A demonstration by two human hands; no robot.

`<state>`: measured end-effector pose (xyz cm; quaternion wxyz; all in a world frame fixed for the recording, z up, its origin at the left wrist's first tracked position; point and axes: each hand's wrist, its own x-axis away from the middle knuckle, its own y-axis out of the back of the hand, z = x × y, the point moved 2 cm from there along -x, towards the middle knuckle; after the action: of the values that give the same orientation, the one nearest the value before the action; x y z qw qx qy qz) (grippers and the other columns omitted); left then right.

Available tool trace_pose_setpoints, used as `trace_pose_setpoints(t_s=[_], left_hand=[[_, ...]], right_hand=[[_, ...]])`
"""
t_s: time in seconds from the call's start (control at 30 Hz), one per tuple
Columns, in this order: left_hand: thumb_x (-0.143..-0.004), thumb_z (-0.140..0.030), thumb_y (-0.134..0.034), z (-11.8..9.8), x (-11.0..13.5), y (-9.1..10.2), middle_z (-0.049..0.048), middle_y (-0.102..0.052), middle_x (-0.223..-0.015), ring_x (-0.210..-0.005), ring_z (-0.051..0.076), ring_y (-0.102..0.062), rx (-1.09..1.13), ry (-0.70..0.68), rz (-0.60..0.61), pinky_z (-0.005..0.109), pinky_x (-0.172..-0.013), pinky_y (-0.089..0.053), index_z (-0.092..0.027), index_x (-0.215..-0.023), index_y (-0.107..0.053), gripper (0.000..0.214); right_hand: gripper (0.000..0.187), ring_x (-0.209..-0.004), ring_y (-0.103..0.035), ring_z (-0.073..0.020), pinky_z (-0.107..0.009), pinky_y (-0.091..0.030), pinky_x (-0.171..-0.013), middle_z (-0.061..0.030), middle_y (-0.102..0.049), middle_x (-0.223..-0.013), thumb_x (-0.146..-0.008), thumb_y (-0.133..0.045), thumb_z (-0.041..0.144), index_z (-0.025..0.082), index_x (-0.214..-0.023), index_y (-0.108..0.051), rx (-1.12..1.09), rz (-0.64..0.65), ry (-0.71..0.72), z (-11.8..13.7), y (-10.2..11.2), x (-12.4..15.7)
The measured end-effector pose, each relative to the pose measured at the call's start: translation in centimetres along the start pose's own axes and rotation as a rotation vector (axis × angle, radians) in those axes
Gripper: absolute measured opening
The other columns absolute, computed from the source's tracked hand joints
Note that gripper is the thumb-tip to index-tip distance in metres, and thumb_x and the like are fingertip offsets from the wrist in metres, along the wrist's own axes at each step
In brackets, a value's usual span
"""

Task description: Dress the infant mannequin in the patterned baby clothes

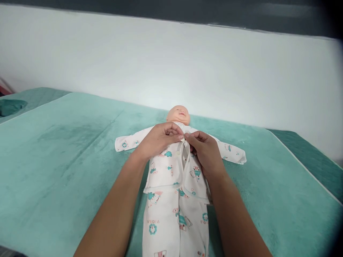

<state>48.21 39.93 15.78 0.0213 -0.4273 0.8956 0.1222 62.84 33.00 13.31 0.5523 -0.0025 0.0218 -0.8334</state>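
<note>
A baby doll [178, 114] lies on its back, head at the far end, sleeves stretched out to both sides. It wears a white baby shirt [163, 171] printed with teal and pink figures, over matching trousers [162, 223]. At the upper chest, my left hand [163, 137] pinches the shirt's front edge between thumb and fingers. My right hand [205, 148] pinches the opposite edge, its fingertips meeting the left ones. Below them the shirt front gapes in a narrow slit down to the hem. Whatever fastener lies between the fingertips is too small to make out.
A teal cloth [80, 160] with a pale border covers the surface under the doll. Behind it rises a white wall [171, 67] with a dark band along the top. A dark green item [12, 107] lies at the far left.
</note>
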Motion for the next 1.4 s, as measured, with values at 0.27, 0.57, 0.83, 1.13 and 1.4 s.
trace_pose_setpoints(t_s=[0.27,0.57,0.83,1.13,1.4], left_hand=[[-0.081,-0.037,-0.071,-0.4,0.0,-0.2,-0.0035,-0.057,-0.076,-0.051,0.003,-0.039,-0.024,0.023,-0.021,0.017,-0.046,-0.031,-0.019,-0.086,-0.064,0.02],[-0.081,-0.035,-0.07,0.0,0.2,0.5,-0.0008,-0.065,-0.085,-0.048,0.004,-0.039,0.006,0.075,0.025,0.017,-0.038,-0.027,-0.021,-0.101,-0.064,0.026],[-0.078,-0.031,-0.071,-0.3,0.4,0.7,0.0,-0.063,-0.083,-0.057,0.007,-0.047,-0.022,0.112,0.035,0.016,-0.04,-0.031,-0.022,-0.1,-0.065,0.025],[-0.079,-0.032,-0.068,-0.5,0.5,0.6,-0.0004,-0.06,-0.083,-0.061,0.008,-0.049,-0.092,0.12,0.029,0.016,-0.039,-0.032,-0.022,-0.096,-0.065,0.02],[-0.08,-0.037,-0.069,-0.5,0.4,0.2,-0.0017,-0.058,-0.075,-0.064,0.009,-0.05,-0.142,0.06,0.027,0.017,-0.046,-0.035,-0.022,-0.093,-0.065,0.021]], right_hand=[[0.03,-0.054,-0.043,-0.0079,-0.023,-0.031,-0.053,0.0046,-0.055,-0.057,-0.078,-0.075,0.044,0.018,-0.071,-0.062,-0.006,0.078,0.028,-0.5,0.5,-0.4],[0.017,-0.06,-0.051,-0.0081,-0.021,-0.037,-0.056,0.0022,-0.06,-0.064,-0.085,-0.07,0.035,0.018,-0.087,-0.069,-0.041,0.303,0.031,-0.2,1.6,-0.6],[0.019,-0.062,-0.053,-0.0088,-0.023,-0.041,-0.059,0.0046,-0.057,-0.069,-0.08,-0.073,0.031,0.021,-0.094,-0.066,0.109,0.309,0.055,0.1,1.6,-0.5],[0.016,-0.062,-0.042,-0.0078,-0.023,-0.034,-0.055,0.006,-0.053,-0.075,-0.08,-0.068,0.025,0.023,-0.093,-0.059,0.273,0.264,0.111,0.4,1.1,-0.1],[0.017,-0.061,-0.038,-0.0085,-0.024,-0.031,-0.053,0.0061,-0.05,-0.073,-0.082,-0.067,0.03,0.023,-0.091,-0.055,0.284,0.263,0.144,0.8,0.5,0.3]])
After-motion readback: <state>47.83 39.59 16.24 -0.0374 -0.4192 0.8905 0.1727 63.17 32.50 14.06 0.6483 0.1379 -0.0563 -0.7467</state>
